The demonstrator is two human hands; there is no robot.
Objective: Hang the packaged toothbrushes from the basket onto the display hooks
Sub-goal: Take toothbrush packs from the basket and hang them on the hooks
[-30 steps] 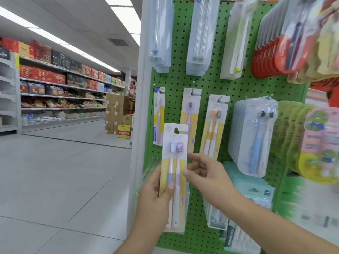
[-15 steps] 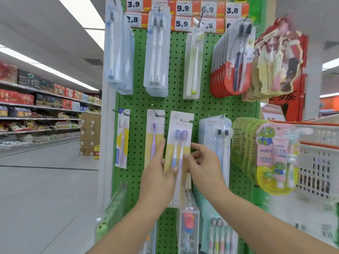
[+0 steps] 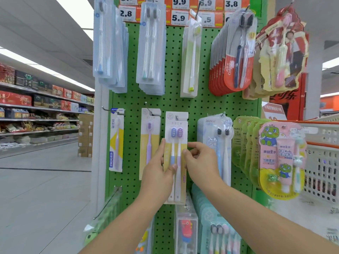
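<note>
Both hands pinch a two-brush toothbrush pack [image 3: 176, 156] against the green pegboard [image 3: 201, 105]: left hand [image 3: 157, 173] on its left edge, right hand [image 3: 200, 162] on its right. Behind hang a FROG pack [image 3: 116, 142] and Colgate packs [image 3: 233, 59]; price tags [image 3: 178, 17] read 2.8, 5.9, 9.9.

Yellow-and-white twin toothbrush pack [image 3: 175, 154] hangs upright against the green pegboard [image 3: 205, 107].

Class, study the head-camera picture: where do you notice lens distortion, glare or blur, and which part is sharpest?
Head view: wide-angle bending bows the pegboard edge and the aisle shelves; ceiling strip lights are blown out; the clear blister packs carry soft sheen; the white basket at the right edge smears; sharpest is the two-brush toothbrush pack between the left hand and right hand.
</note>
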